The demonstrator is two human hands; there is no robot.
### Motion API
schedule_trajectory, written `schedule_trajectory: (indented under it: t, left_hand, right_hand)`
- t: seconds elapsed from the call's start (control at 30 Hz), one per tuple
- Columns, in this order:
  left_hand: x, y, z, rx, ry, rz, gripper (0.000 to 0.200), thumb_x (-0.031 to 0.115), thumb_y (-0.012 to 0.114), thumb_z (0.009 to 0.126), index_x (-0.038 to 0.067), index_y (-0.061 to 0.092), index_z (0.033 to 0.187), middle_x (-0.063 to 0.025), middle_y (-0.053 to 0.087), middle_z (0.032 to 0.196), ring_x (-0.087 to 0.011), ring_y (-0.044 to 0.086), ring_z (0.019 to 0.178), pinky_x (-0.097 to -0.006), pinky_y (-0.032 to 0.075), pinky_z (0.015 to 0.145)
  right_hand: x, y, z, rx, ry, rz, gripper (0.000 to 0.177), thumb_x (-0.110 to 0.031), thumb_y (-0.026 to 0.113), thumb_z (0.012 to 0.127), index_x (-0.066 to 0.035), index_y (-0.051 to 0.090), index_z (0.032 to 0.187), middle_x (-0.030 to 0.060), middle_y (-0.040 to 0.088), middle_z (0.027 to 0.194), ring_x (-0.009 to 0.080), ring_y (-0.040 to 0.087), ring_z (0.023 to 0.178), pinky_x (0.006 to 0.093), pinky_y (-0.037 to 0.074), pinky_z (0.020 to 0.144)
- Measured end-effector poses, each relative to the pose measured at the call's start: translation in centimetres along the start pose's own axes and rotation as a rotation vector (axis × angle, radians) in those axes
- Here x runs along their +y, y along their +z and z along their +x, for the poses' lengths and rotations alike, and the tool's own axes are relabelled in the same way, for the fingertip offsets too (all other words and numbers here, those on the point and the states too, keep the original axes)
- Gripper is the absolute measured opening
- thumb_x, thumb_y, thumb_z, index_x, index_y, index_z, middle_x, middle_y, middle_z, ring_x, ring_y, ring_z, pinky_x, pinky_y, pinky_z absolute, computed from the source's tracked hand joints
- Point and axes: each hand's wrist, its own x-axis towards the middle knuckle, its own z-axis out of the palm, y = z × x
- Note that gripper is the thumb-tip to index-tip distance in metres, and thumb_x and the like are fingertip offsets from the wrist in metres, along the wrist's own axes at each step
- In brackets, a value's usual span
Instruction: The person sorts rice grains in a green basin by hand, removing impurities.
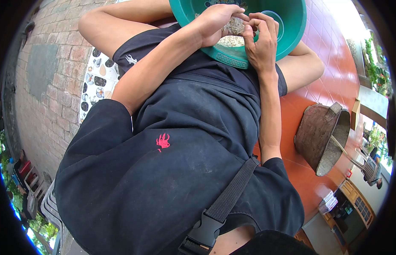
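A lumpy, grey-beige, rough-textured clump is held over a green plastic basin that rests in the lap. Its exact kind I cannot make out. My left hand wraps round it from the left, fingers curled over its far side. From the right, my right hand pinches at its edge with bent thumb and fingers. Pale, whitish small bits lie in the basin just below the hands. A clear round container rim shows inside the basin, partly behind my right hand.
At right, a weathered tub-like container with a stick in it stands on the red tiled floor. Grey-brown brick paving lies at left. A pebble-patterned surface shows beneath the left leg. Another person appears at far right.
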Motion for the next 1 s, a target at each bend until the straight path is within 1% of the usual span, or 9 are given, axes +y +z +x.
schedule_trajectory:
  t: [0.2, 0.27, 0.33, 0.53, 0.6, 0.73, 0.8, 0.9, 1.0]
  left_hand:
    - [-0.2, -0.6, 0.5, -0.019, 0.043, -0.009, 0.035, 0.024, 0.045, 0.110, -0.001, 0.068, 0.119, -0.0163, 0.072, 0.120, -0.0246, 0.067, 0.116, -0.0427, 0.054, 0.102]
    - [0.8, 0.2, -0.3, -0.034, -0.004, -0.038, 0.036, 0.023, 0.044, 0.110, -0.003, 0.067, 0.119, -0.0176, 0.072, 0.119, -0.0250, 0.068, 0.114, -0.0425, 0.054, 0.102]
    - [0.8, 0.2, -0.3, -0.047, -0.053, -0.069, 0.037, 0.023, 0.043, 0.110, -0.004, 0.067, 0.118, -0.0188, 0.072, 0.118, -0.0254, 0.069, 0.113, -0.0423, 0.054, 0.103]
    - [-0.2, -0.6, 0.5, -0.037, 0.008, -0.017, 0.040, 0.024, 0.044, 0.110, -0.009, 0.066, 0.120, -0.0223, 0.072, 0.118, -0.0257, 0.070, 0.112, -0.0420, 0.055, 0.104]
    - [0.0, -0.5, 0.4, -0.045, -0.034, -0.049, 0.041, 0.024, 0.044, 0.109, -0.009, 0.065, 0.122, -0.0214, 0.072, 0.118, -0.0240, 0.070, 0.111, -0.0415, 0.055, 0.103]
    - [0.6, -0.2, 0.4, -0.055, -0.063, -0.070, 0.038, 0.027, 0.046, 0.109, -0.004, 0.067, 0.118, -0.0166, 0.072, 0.114, -0.0222, 0.070, 0.108, -0.0404, 0.056, 0.102]
    - [1.2, 0.2, 0.9, -0.078, -0.247, -0.267, 0.041, 0.021, 0.036, 0.110, -0.011, 0.061, 0.116, -0.0209, 0.071, 0.108, -0.0279, 0.073, 0.094, -0.0382, 0.063, 0.085]
    - [1.0, 0.0, 1.0, -0.109, -0.224, -0.255, 0.046, 0.022, 0.032, 0.111, -0.015, 0.059, 0.119, -0.0239, 0.071, 0.111, -0.0288, 0.074, 0.096, -0.0396, 0.064, 0.087]
    - [0.7, -0.2, 1.1, -0.109, -0.208, -0.247, 0.045, 0.022, 0.034, 0.111, -0.014, 0.059, 0.119, -0.0233, 0.072, 0.108, -0.0290, 0.074, 0.094, -0.0393, 0.064, 0.086]
  right_hand:
    - [1.0, -0.1, -0.1, 0.166, -0.103, -0.107, 0.009, -0.009, 0.063, 0.094, -0.001, 0.063, 0.095, 0.0142, 0.063, 0.117, 0.0322, 0.056, 0.110, 0.0421, 0.048, 0.094]
    - [1.5, 0.1, -0.2, 0.247, 0.052, -0.013, 0.008, -0.008, 0.062, 0.093, 0.000, 0.061, 0.096, 0.0163, 0.063, 0.117, 0.0325, 0.056, 0.111, 0.0434, 0.045, 0.097]
    - [1.2, -0.1, -0.2, 0.243, 0.072, 0.018, 0.007, -0.006, 0.061, 0.093, 0.000, 0.060, 0.096, 0.0174, 0.063, 0.117, 0.0327, 0.055, 0.112, 0.0433, 0.044, 0.098]
    - [0.8, -0.3, -0.2, 0.241, 0.078, 0.084, 0.009, -0.008, 0.061, 0.096, 0.001, 0.060, 0.098, 0.0164, 0.062, 0.118, 0.0285, 0.059, 0.108, 0.0366, 0.054, 0.085]
    - [1.2, 0.0, -0.2, 0.399, 0.174, 0.219, 0.015, -0.013, 0.061, 0.103, 0.002, 0.060, 0.101, 0.0151, 0.060, 0.117, 0.0239, 0.060, 0.104, 0.0322, 0.056, 0.077]
    - [1.1, -0.2, -0.3, 0.425, 0.247, 0.213, 0.021, -0.019, 0.058, 0.108, 0.002, 0.061, 0.104, 0.0140, 0.058, 0.117, 0.0209, 0.060, 0.099, 0.0313, 0.056, 0.077]
    - [1.6, -0.3, -0.4, 0.453, 0.344, 0.205, 0.023, -0.020, 0.057, 0.109, 0.002, 0.062, 0.106, 0.0119, 0.059, 0.110, 0.0190, 0.060, 0.090, 0.0302, 0.055, 0.076]
    - [2.4, -0.5, -0.5, 0.438, 0.454, 0.189, 0.022, -0.019, 0.056, 0.109, 0.002, 0.063, 0.106, 0.0102, 0.061, 0.105, 0.0178, 0.061, 0.084, 0.0292, 0.055, 0.074]
    - [2.3, -0.5, -0.6, 0.444, 0.445, 0.215, 0.024, -0.019, 0.053, 0.111, 0.002, 0.063, 0.105, 0.0092, 0.063, 0.101, 0.0172, 0.062, 0.083, 0.0292, 0.055, 0.073]
